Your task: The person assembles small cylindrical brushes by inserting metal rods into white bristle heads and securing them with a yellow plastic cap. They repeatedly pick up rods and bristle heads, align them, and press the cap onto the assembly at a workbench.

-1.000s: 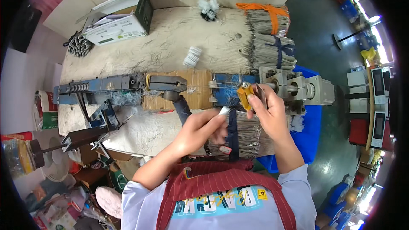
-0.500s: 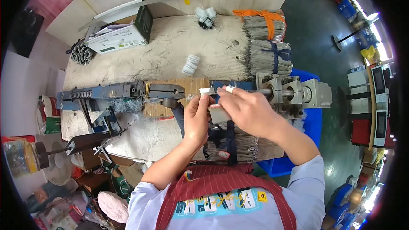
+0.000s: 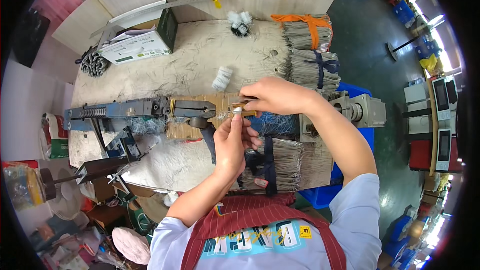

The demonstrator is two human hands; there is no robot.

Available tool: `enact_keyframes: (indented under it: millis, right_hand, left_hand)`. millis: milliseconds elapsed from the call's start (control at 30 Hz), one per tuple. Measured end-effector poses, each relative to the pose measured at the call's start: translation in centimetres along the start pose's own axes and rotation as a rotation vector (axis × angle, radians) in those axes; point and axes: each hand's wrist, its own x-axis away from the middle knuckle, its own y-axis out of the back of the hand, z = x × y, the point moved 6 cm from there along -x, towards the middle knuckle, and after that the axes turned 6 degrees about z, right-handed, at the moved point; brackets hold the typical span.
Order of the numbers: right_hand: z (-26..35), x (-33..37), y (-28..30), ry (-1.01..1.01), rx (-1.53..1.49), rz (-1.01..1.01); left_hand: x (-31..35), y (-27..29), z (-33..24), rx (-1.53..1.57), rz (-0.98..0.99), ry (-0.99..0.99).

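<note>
**Both hands close in on a small white piece (image 3: 237, 111) just right of the dark clamp (image 3: 192, 109)**

We take the clamp as our landmark. Just to its right, we see the left hand (image 3: 231, 137) pinching the white piece between thumb and fingertips, its other fingers loosely curled. The right hand (image 3: 272, 97) comes in a little farther right of the clamp, palm down, its fingers closed around a brass-yellow tool (image 3: 249, 113). Most of that tool is covered by the hand, and we cannot tell whether it touches the white piece or lies just beside it.

Under the clamp we find a sheet of brown cardboard (image 3: 182, 131), and to its left a blue bar with a spring (image 3: 102, 112). Nearer the person and right of the clamp lies a bundle of thin wires (image 3: 289, 162) with a dark band around it. Beyond the clamp and slightly to its right we see a ribbed white piece (image 3: 222, 79); beyond and far to its right, a wire bundle with an orange tie (image 3: 314, 30) and another with a dark blue tie (image 3: 305, 72). Beyond it to the left stands a white and dark green box (image 3: 135, 47). Well to its right we see a grey metal block (image 3: 367, 110).
</note>
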Motion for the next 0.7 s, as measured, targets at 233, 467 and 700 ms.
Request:
enact_keyframes:
  millis: [233, 467, 700]
  right_hand:
    - [-0.4, -0.7, 0.1, -0.015, -0.148, 0.103]
    - [-0.9, -1.0, 0.2, -0.068, -0.261, 0.203]
    - [-0.3, -0.8, -0.2, -0.127, -0.19, 0.132]
  left_hand:
    - [0.0, 0.1, 0.0, -0.022, -0.01, 0.009]
    - [0.0, 0.1, 0.0, -0.031, -0.004, 0.009]
    - [0.0, 0.0, -0.1, -0.026, -0.003, 0.042]
